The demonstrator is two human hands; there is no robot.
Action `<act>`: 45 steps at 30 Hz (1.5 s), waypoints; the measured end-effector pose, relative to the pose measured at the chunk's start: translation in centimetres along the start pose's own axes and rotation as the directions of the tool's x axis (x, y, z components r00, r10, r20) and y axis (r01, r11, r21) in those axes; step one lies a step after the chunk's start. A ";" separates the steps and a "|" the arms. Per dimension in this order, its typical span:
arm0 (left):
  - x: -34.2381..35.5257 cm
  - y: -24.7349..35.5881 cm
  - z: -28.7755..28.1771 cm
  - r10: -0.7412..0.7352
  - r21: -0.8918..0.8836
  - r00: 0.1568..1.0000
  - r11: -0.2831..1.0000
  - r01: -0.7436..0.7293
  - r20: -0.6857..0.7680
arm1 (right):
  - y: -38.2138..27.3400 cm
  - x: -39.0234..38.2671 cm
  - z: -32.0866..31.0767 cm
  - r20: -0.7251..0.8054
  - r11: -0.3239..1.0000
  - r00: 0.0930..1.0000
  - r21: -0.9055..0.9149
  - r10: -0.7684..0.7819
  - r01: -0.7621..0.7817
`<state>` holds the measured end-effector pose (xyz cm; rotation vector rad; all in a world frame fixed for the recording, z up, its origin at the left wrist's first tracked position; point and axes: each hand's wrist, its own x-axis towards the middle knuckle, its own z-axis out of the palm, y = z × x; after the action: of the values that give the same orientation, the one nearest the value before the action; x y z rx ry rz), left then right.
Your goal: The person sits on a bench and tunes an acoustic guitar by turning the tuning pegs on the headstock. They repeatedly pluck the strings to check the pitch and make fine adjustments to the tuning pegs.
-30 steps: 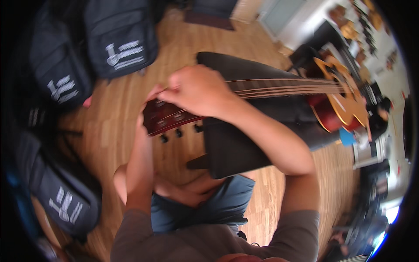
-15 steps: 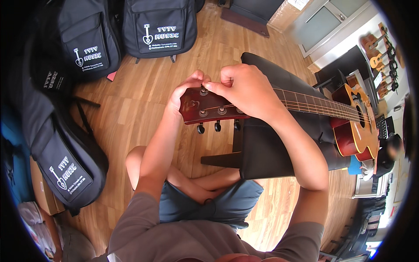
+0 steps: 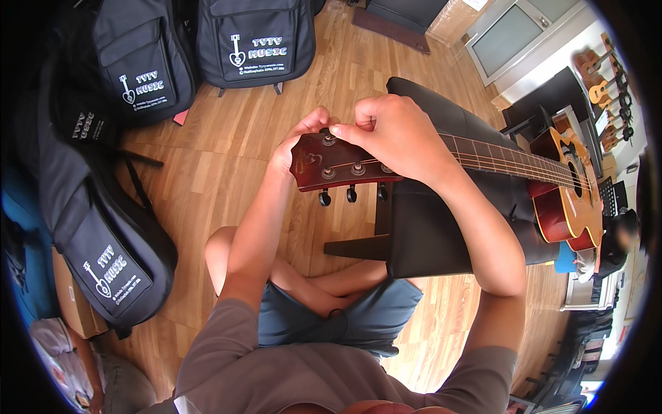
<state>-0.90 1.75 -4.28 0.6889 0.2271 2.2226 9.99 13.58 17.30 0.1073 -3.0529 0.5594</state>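
**Music Shop, by the Look of It**

Black guitar bags (image 3: pixel 114 259) crowd the left side of what appears to be a music shop or studio. Small stringed instruments (image 3: pixel 598 92) hang in rows at right, while a guitar (image 3: pixel 503 160) lies across a padded bench (image 3: pixel 441 231) mid-room.

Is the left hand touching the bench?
Apart: the head view shows the headstock and floor between the left hand and the bench.

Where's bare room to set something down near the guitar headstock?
Free: wooden floor between black gig bags and the headstock; black bench between right forearm and the bench's near-left corner. Crowded: headstock's far edge, with left hand and right hand close together.
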 end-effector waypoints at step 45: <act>0.2 -0.8 2.1 -0.030 -0.073 1.000 0.997 0.030 0.007 | -0.1 -0.5 -0.8 -0.006 0.999 1.000 0.052 -0.009 0.009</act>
<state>0.64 2.30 -2.79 0.6486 0.1514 2.1889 10.55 13.81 18.08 0.1208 -3.0315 0.6375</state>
